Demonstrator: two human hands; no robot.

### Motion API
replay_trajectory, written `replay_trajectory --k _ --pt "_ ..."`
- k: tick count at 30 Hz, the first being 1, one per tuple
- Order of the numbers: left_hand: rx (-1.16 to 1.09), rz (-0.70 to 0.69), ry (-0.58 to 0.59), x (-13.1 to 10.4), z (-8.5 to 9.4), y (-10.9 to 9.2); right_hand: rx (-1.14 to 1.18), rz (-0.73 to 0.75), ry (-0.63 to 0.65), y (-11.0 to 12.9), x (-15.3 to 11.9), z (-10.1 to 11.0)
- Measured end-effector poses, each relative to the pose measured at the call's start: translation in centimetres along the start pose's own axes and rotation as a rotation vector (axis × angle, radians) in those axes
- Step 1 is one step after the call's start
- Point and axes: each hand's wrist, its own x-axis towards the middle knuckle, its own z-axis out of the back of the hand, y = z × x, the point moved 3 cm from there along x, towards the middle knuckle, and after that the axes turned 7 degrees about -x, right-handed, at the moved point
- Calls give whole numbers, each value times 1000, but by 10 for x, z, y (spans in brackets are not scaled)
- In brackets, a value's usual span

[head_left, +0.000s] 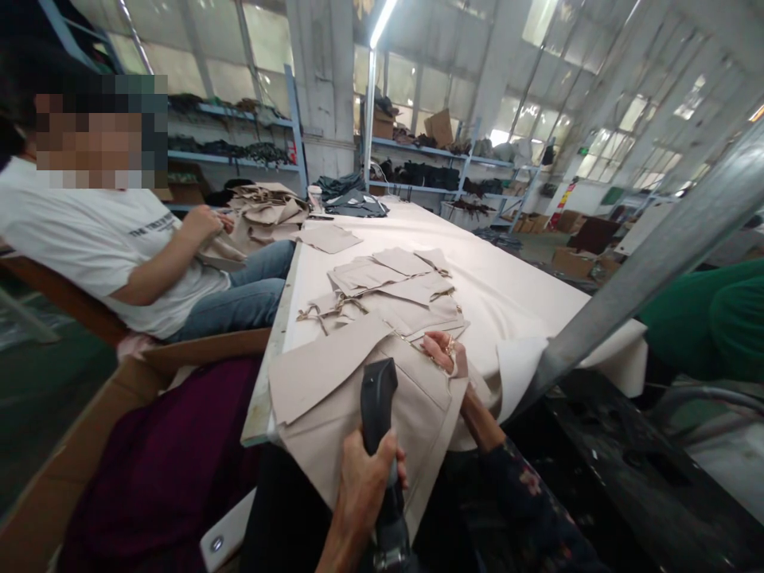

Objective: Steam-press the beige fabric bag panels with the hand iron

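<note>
My left hand (365, 473) is wrapped round the grip of a black handheld tool (378, 402). Its broad, angled head points away from me, over the cloth; its exact kind does not show. At the upper right edge of a beige garment piece (415, 390), my right hand (442, 352) pinches the fabric with bent fingers, a ring on one of them. This piece has sewn seams and hangs over the table's near edge towards my lap. A flat beige flap (331, 366) lies folded on its left side. Beyond it, several more beige pieces (387, 278) overlap in a loose pile.
A white-covered table (501, 270) stretches ahead. To the left a seated person (161, 239) handles beige cloth beside a stack (268, 211). A cardboard box (196, 350) with purple fabric stands at lower left. A slanted metal pole (645, 263) crosses on the right.
</note>
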Motion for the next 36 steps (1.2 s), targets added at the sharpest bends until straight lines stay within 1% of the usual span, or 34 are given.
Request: replay_trajectory --k 3,6,8,10,12,16,19,22,26,29,32,34,36 --pt "-4 -32 -24 9 1 0 -185 61 192 -7 0 15" --pt "5 -41 -43 17 1 -3 -441 183 340 -3 -4 29" --pt "12 -42 -47 21 -1 -5 -560 255 451 4 -10 29" --pt "16 -47 -53 25 -6 -8 -575 289 542 11 -17 24" --pt "22 -54 -65 26 -9 -11 -555 303 569 17 -24 18" --pt "66 -64 -91 21 -13 -13 -503 242 508 19 -31 12" --pt "98 -76 -86 19 -15 -12 -436 212 483 18 -35 6" --pt "105 -97 -70 27 -20 -12 -370 236 474 16 -40 -1" --pt "93 -133 -64 45 -25 -17 -368 269 462 9 -43 -4" --pt "79 -139 -50 56 -23 -18 -401 301 530 2 -40 0" --pt "70 -129 -22 63 -17 -16 -489 358 642 0 -30 10" --pt "69 -125 -8 65 -13 -14 -545 388 751 3 -22 19" --pt "68 -120 -11 66 -12 -13 -567 389 910 10 -15 29"
